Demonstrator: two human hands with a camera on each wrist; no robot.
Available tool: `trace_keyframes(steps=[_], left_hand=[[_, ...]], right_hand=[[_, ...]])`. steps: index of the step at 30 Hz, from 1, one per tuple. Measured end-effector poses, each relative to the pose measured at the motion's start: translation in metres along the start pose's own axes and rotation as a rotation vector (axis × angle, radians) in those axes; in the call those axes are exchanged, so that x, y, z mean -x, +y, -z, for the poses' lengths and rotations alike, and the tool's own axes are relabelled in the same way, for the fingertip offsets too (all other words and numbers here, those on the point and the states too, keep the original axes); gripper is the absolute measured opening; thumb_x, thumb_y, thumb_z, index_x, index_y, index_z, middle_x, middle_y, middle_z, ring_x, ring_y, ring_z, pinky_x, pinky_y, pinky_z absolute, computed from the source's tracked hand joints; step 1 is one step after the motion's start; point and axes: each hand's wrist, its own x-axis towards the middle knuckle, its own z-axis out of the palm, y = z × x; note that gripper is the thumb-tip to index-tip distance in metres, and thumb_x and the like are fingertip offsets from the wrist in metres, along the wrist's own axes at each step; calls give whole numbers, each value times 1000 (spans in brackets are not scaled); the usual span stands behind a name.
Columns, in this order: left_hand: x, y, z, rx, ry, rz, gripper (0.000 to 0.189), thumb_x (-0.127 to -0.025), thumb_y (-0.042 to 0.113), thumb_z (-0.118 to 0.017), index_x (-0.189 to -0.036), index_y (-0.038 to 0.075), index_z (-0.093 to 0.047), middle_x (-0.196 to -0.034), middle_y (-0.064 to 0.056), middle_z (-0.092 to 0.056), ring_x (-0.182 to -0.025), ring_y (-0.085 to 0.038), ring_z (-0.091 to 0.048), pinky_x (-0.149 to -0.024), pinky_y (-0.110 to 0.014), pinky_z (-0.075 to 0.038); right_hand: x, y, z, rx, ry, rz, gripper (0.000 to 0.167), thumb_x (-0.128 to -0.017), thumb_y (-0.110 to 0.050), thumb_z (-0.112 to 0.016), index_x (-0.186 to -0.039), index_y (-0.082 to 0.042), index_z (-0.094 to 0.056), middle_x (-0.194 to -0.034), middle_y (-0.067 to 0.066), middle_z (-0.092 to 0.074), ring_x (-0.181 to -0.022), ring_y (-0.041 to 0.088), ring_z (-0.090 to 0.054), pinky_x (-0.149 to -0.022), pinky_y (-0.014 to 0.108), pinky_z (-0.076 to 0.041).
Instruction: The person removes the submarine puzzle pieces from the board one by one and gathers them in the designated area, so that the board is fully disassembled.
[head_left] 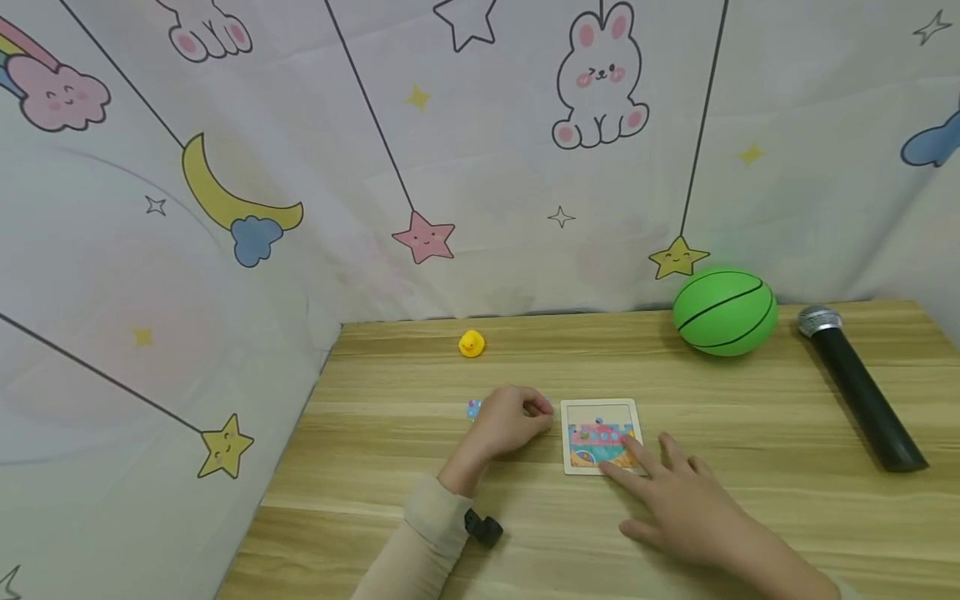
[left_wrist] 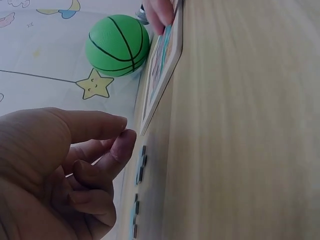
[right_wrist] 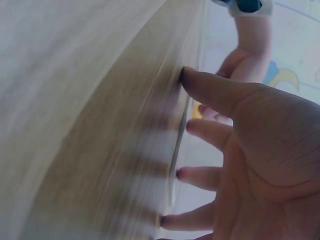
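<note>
A square wooden jigsaw puzzle board (head_left: 599,405) lies on the table, its lower part filled with pink, teal and orange pieces (head_left: 600,442); its upper part shows bare wood. My right hand (head_left: 686,504) spreads its fingers, with fingertips resting on the filled part and right edge. Left of the board, my left hand (head_left: 510,421) has curled fingers, thumb and index tips meeting. Nothing shows between those tips in the left wrist view. Loose puzzle pieces (left_wrist: 141,167) lie flat beneath that hand, and one blue piece (head_left: 473,408) peeks out on its left.
A yellow rubber duck (head_left: 472,343) sits farther back on the wooden table (head_left: 390,375). At the back right are a green ball (head_left: 725,312) and a black microphone (head_left: 862,392). A printed cloth (head_left: 510,183) hangs behind the table.
</note>
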Motion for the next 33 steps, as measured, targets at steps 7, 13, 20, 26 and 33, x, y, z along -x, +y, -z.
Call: trace_keyframes(steps=[7,13,20,26,33], left_hand=[[-2,2,-9,-14,-59,-43,6,-93,19,-79,-98,16,-78,-84,12,-68,-79,-5,-61,-75,-26,-49],[-2,5,-15,-27,-93,-40,11,-93,18,-79,-103,15,-79,-81,12,-65,-73,-4,-57,-70,-24,-46],[-2,10,-19,-47,-112,-51,13,-92,18,-79,-105,14,-80,-78,12,-63,-70,-4,-54,-66,-21,-45],[-2,11,-21,-59,-114,-38,11,-92,17,-80,-103,14,-78,-79,12,-63,-70,-4,-54,-66,-22,-45],[-1,12,-20,-25,-100,-37,8,-93,16,-79,-101,15,-77,-85,12,-66,-78,-3,-58,-74,-24,-49]], right_hand=[[-4,-5,-1,-25,17,1,71,-88,-54,-77,-151,-32,-55,-159,16,-44,-136,61,-39,-93,76,-41],[-14,-12,-2,-27,24,12,71,-87,-54,-77,-151,-34,-55,-161,15,-41,-136,61,-39,-92,74,-42],[-20,-16,-2,-14,3,3,70,-88,-54,-77,-151,-33,-56,-161,16,-40,-134,64,-39,-91,74,-43],[-21,-16,-3,-12,-13,0,70,-88,-55,-76,-151,-33,-55,-162,16,-40,-134,65,-39,-90,74,-43],[-21,-15,-2,-14,-28,-2,70,-89,-55,-76,-152,-33,-54,-162,16,-39,-134,64,-39,-91,74,-43]])
